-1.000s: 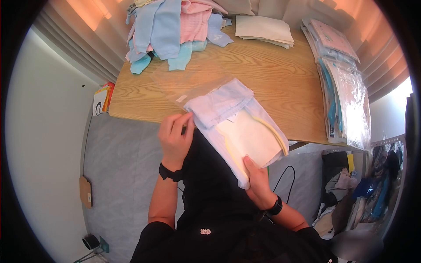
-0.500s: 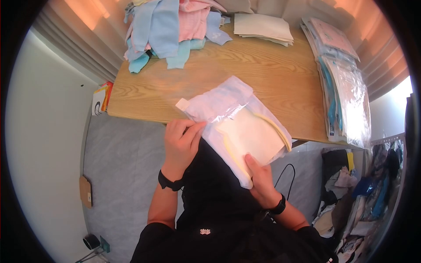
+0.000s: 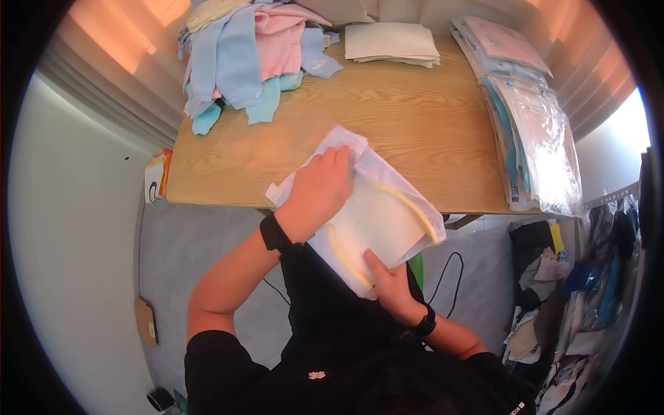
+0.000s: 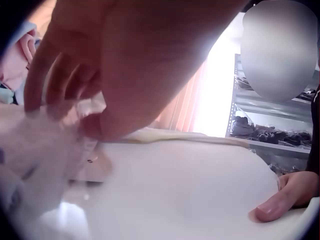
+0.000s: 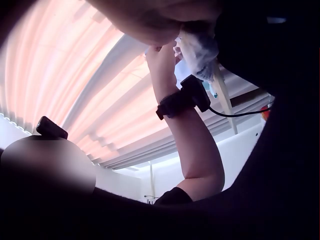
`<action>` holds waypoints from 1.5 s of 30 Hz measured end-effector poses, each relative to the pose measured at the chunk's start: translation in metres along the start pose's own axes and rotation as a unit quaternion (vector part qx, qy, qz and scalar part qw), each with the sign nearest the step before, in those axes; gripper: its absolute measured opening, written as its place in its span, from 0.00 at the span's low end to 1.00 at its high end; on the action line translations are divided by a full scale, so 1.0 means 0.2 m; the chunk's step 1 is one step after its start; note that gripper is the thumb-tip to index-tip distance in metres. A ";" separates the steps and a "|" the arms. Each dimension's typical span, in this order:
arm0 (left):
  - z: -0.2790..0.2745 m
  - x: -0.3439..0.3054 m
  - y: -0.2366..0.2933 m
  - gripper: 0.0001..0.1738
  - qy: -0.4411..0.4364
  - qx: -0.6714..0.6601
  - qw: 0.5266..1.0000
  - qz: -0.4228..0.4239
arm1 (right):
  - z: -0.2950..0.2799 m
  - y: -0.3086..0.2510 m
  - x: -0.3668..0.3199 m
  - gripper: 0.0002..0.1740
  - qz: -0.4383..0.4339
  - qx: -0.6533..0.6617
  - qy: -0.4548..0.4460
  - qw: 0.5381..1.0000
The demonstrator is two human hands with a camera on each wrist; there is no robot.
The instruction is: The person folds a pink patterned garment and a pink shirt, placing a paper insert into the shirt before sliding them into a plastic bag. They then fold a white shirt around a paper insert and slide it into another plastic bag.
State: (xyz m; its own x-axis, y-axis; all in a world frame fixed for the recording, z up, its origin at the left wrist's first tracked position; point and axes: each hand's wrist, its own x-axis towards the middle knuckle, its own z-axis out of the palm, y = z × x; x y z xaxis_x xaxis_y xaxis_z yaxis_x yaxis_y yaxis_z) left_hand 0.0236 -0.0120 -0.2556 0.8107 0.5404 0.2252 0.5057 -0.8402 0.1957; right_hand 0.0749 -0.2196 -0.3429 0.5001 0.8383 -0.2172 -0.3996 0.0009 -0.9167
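A folded pale lavender garment (image 3: 330,259) with yellow trim lies tilted in front of me, over the table's near edge. On it is a cream card (image 3: 387,221), which fills much of the left wrist view. My right hand (image 3: 395,285) grips the garment's lower end, thumb on top beside the card. Reaching across the upper end, my left hand (image 3: 319,188) has its fingers bent; in the left wrist view they pinch a blurred, see-through plastic bag (image 4: 45,145). A small white tag (image 3: 274,194) sticks out at the garment's left edge.
Blue, pink and mint clothes (image 3: 238,69) are heaped at the table's back left. A stack of cream cards (image 3: 392,43) lies at the back. Bagged garments (image 3: 543,138) are piled along the right edge. A rack (image 3: 598,277) of clothes stands at right.
My left hand has moved from the garment's left edge up and right across its folded upper end. The clear plastic beyond that end has been drawn in. My right hand keeps its grip.
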 end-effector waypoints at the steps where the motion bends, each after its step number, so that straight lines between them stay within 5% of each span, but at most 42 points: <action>1: 0.01 0.01 0.00 0.28 0.004 0.011 1.000 -0.014 | -0.01 -0.01 -0.01 0.22 -0.004 -0.015 -0.002 1.000; 8: -0.01 -0.03 0.12 0.20 0.102 0.054 0.991 0.067 | -0.05 -0.06 -0.01 0.21 -0.032 -0.050 -0.042 0.997; 19: -0.08 -0.19 0.39 0.33 0.077 0.026 0.982 0.171 | 0.07 -0.12 0.12 0.22 -0.099 -0.053 -0.087 0.990; 27: -0.06 -0.19 0.49 0.36 0.136 0.068 0.970 0.189 | 0.05 -0.23 0.29 0.23 -0.234 -0.325 -0.201 0.894; 30: -0.06 -0.18 0.52 0.34 0.141 -0.035 0.964 0.224 | -0.03 -0.29 0.36 0.23 -0.291 -0.396 -0.222 0.842; 34: -0.08 -0.22 0.50 0.31 0.123 -0.075 0.965 0.220 | -0.07 -0.32 0.38 0.18 -0.346 -0.424 -0.099 0.831; 36: -0.07 -0.23 0.48 0.28 0.138 -0.082 0.965 0.206 | -0.03 -0.34 0.31 0.15 -0.223 -0.212 -0.008 0.951; 37: -0.07 -0.24 0.47 0.27 0.142 -0.098 0.961 0.214 | 0.02 -0.35 0.26 0.13 -0.079 0.007 0.042 0.996; 39: -0.06 -0.25 0.45 0.26 0.153 -0.131 0.952 0.233 | 0.05 -0.35 0.18 0.12 0.084 0.249 0.090 0.960; 45: -0.12 -0.33 0.39 0.25 0.007 -0.307 0.917 0.256 | -0.05 -0.27 0.01 0.18 0.138 0.288 0.063 0.945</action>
State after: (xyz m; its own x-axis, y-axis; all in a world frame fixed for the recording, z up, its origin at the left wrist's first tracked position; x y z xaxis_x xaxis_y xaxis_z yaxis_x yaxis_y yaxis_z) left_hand 0.0026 -0.1128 -0.2331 0.8893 0.0873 0.4490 -0.2045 -0.8021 0.5610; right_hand 0.1058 -0.2242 -0.2972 0.3876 0.7790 -0.4930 -0.8628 0.1182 -0.4915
